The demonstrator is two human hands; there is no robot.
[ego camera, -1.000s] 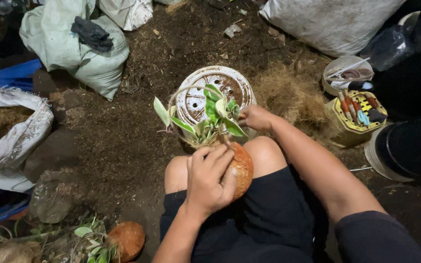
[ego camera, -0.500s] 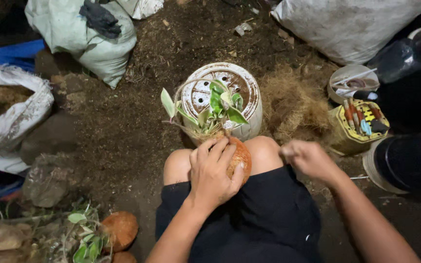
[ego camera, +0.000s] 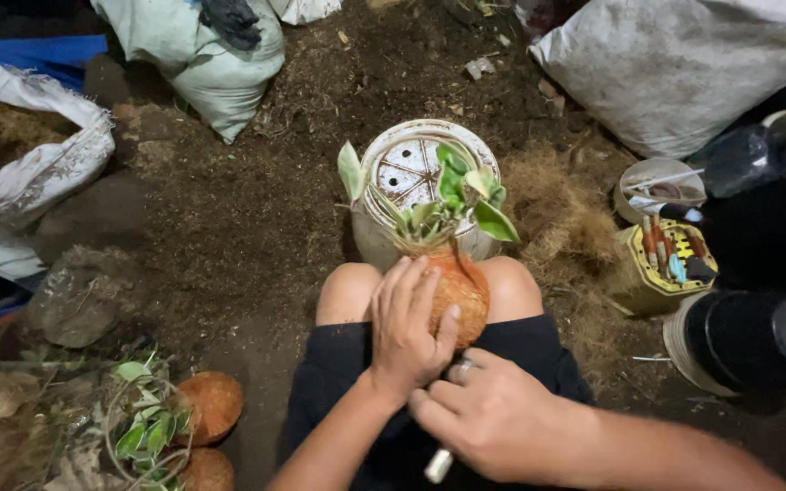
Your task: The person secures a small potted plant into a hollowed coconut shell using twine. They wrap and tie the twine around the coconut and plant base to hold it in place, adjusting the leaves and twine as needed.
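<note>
My left hand point(ego camera: 408, 327) grips an orange fibre-wrapped root ball point(ego camera: 458, 291) resting between my knees. A small green-leaved plant point(ego camera: 455, 200) sticks out of its top. My right hand point(ego camera: 482, 414) is closed just below the left one, near my lap, and holds a small pale tool or roll point(ego camera: 438, 465) whose end pokes out underneath. An upturned white pot point(ego camera: 416, 177) with holes in its base stands on the soil right behind the plant.
Loose brown fibre point(ego camera: 557, 214) lies right of the pot. A yellow tin with tools point(ego camera: 661, 264), a small bowl point(ego camera: 661, 182) and black pots point(ego camera: 748, 341) stand at right. White sacks point(ego camera: 20, 182) sit left and at back. More wrapped plants point(ego camera: 170, 423) lie at lower left.
My right hand has left the plant and the fibre at right and come down to my lap beside the left hand. The left hand keeps its hold on the root ball.
</note>
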